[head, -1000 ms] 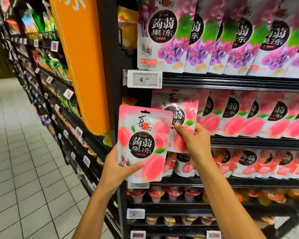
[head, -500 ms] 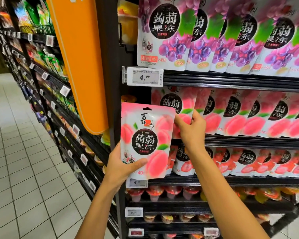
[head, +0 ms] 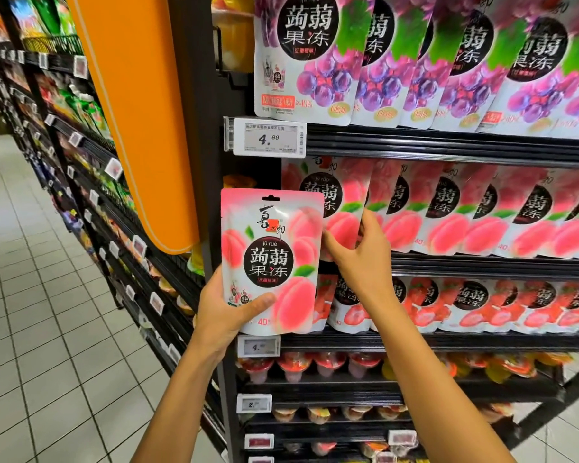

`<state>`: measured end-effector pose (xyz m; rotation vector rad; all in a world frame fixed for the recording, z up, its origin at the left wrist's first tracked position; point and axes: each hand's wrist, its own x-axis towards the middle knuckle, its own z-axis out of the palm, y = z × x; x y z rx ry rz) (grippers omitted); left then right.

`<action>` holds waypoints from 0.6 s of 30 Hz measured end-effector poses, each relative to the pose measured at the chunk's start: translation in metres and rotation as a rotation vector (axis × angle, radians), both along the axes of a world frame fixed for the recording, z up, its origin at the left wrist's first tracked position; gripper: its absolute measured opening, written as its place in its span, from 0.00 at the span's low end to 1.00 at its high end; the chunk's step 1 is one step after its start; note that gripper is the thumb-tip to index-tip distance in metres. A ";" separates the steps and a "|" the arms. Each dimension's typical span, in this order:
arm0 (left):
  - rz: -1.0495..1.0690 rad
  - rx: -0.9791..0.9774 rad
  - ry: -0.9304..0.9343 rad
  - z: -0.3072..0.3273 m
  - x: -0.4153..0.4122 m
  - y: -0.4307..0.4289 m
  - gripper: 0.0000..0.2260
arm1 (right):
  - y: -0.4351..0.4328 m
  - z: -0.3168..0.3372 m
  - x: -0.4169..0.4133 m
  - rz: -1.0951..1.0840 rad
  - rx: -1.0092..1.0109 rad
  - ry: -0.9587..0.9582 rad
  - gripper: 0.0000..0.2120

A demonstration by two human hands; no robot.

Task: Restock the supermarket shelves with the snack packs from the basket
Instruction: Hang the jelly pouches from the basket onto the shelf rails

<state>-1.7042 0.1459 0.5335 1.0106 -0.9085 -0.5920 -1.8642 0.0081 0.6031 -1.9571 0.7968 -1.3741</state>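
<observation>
A: What has the left hand (head: 222,307) got?

B: A peach pack (head: 270,259), held upright by its lower left corner. The thumb lies across the front at about 7 o'clock on the pack; the fingers are hidden behind it. The hand is closed on the pack.

A: And the right hand (head: 358,252)?

B: It is at the left end of the peach row (head: 448,208), just to the 3 o'clock side of the held pack. The thumb and fingers are spread a little apart, pressing on the front shelf pack (head: 340,208) at its lower edge. I cannot tell whether it pinches that pack or only pushes it.

A: How are the arms set?

B: Both forearms rise from 6 o'clock, bare, the left angling up from the lower middle, the right from the lower right, wrist bent toward the shelf.

A: What do the shelves hold?

B: At 12 o'clock, grape packs (head: 415,61) above a price tag (head: 269,138) reading 4.90. Below them the peach row, then strawberry packs (head: 475,302), then jelly cups (head: 328,365) lower down. The held pack hangs in front of the shelf post, covering the left end of the strawberry row.
</observation>
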 end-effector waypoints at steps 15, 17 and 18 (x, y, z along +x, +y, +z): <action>-0.016 0.002 -0.049 0.010 0.000 -0.013 0.30 | -0.005 -0.006 0.009 -0.184 0.056 0.050 0.21; -0.020 0.002 -0.042 0.010 -0.001 -0.013 0.30 | -0.004 -0.011 0.012 -0.167 0.046 0.030 0.21; -0.023 0.003 -0.038 0.010 -0.001 -0.014 0.30 | -0.004 -0.012 0.012 -0.162 0.036 0.018 0.21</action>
